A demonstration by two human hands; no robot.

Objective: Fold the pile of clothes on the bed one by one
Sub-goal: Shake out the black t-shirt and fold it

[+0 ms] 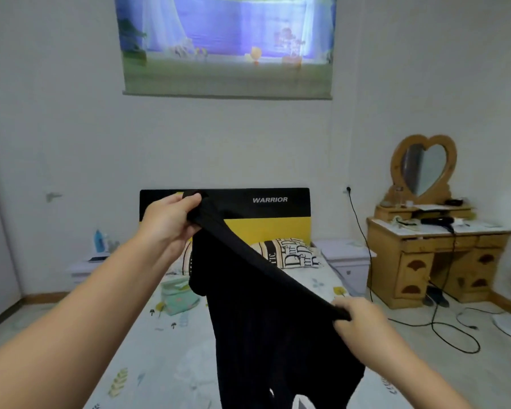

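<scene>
The black garment (266, 314) is up in the air over the bed (165, 364), and both hands hold it. The left hand (168, 219) is high and grips one end of the top edge in a tight bunch. The right hand (357, 318) is lower and nearer, and it grips the other end the same way. The edge runs tight and slanted between them, and the rest of the cloth hangs down loose toward the sheet. I cannot tell what kind of clothing it is, and the pile of clothes is not in view. Under it lies a sheet with small leaf prints, with a green folded piece (177, 296) a bit farther up and a pillow with letters (289, 252) by the black and yellow headboard (266, 214). A wooden dresser with a heart mirror (424, 166) stands to the right, and black cords (449, 329) lie on the floor. This looks like the start of folding this piece: it is being held up and spread. Next the hands likely need to come level, shake it flat, and lay it smooth on the bed before making the first fold.
</scene>
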